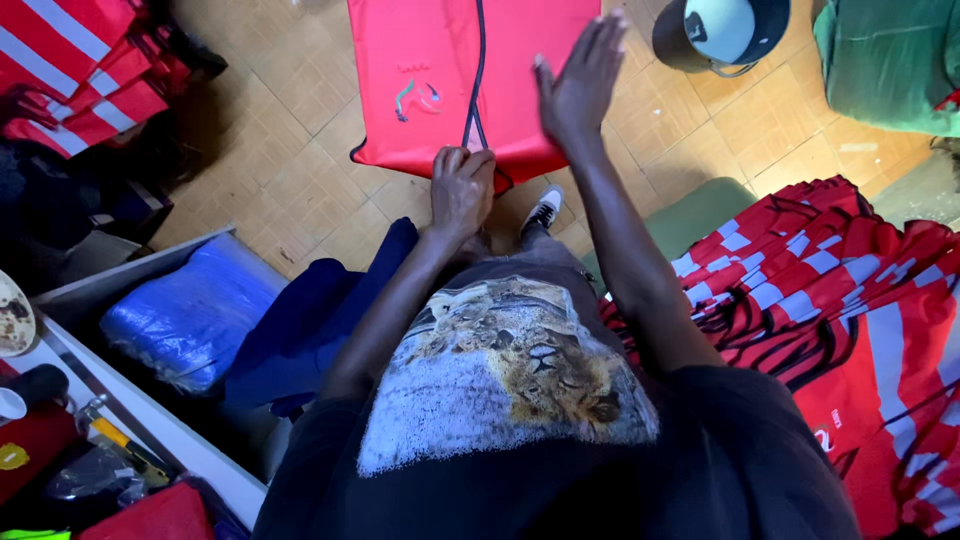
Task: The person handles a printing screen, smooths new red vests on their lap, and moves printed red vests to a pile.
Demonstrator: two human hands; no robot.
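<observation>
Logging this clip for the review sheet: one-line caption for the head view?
Left hand grips the near edge of a red garment on the tiled floor; right hand hovers open above it.

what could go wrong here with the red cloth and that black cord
1. The left hand is closed on the black cord at the red cloth's near edge; a hard pull may bunch or drag the cloth.
2. The right hand is flat and open over the cloth, so it may not hold the cloth down well if it slides.
3. The cloth lies on the floor by a shoe and could get stepped on.
</observation>
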